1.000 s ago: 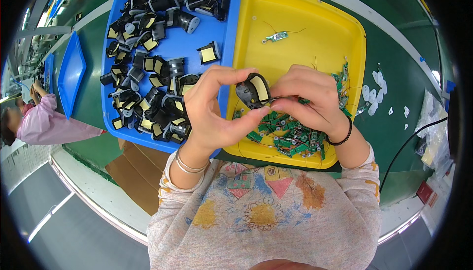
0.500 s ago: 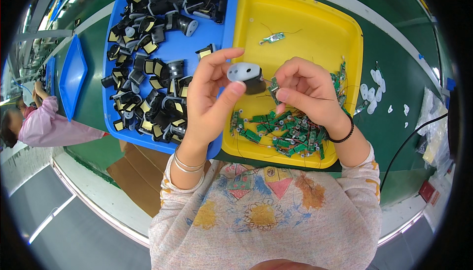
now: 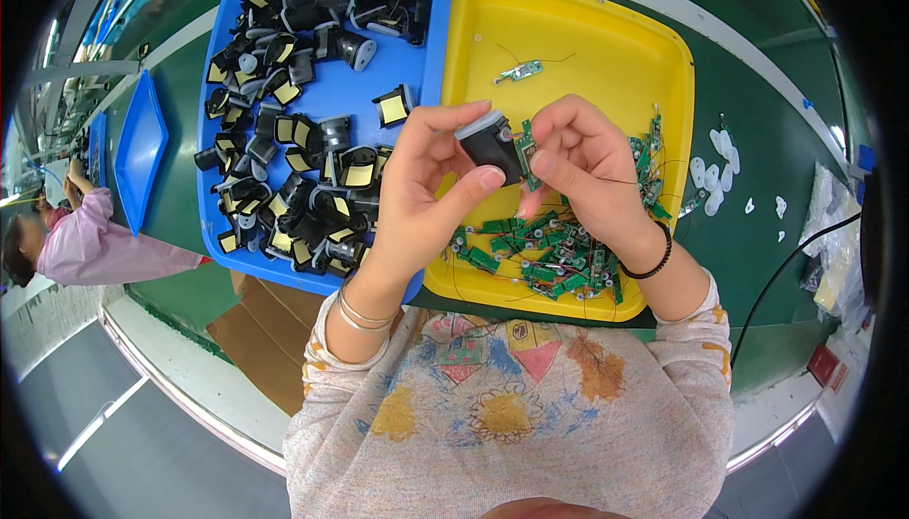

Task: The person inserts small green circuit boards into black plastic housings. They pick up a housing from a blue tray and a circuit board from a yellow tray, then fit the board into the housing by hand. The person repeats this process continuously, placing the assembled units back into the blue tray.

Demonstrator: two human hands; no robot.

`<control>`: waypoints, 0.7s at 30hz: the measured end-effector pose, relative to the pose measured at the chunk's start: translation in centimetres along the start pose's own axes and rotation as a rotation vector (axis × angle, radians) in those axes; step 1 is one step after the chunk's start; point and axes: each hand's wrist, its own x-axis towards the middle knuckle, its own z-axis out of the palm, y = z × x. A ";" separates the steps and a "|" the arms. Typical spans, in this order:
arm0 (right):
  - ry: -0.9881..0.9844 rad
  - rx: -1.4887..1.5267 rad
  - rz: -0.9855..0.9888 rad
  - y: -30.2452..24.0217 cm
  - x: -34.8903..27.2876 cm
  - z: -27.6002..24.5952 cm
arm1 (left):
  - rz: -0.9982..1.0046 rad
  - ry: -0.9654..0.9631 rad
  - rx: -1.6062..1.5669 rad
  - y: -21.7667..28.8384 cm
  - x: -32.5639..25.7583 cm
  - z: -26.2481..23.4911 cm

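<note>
My left hand [image 3: 431,178] grips a black plastic housing [image 3: 491,152] with a grey end cap, tilted so its black side faces up. Between the thumb and fingers of my right hand [image 3: 582,164] is a small green circuit board [image 3: 526,152] with thin wires. The board is up against the right side of the housing; whether it sits inside cannot be made out. Both hands are over the inner edges of a blue tray [image 3: 402,93] and a yellow tray [image 3: 587,22]. Many similar boards [image 3: 559,263] lie heaped in the yellow tray below my right hand.
Black housings with cream pads [image 3: 303,131] fill much of the blue tray. A lone board [image 3: 519,72] lies at the yellow tray's far side. White oval pieces [image 3: 715,173] and clear plastic bags [image 3: 828,235] are on the right. A person in pink [image 3: 104,240] is at the far left.
My left hand has turned the housing so its black side shows instead of the grey cap. The circuit board and housing have come together.
</note>
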 end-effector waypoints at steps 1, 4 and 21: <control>-0.004 -0.012 -0.005 0.0 0.0 -0.1 | 0.000 -0.001 -0.005 -0.1 0.0 0.0; -0.044 -0.010 -0.035 0.0 -0.1 -0.1 | 0.018 0.001 -0.016 -0.4 0.0 0.2; 0.024 -0.615 -0.216 0.4 -0.1 0.3 | 0.166 -0.032 0.065 -0.5 0.3 0.3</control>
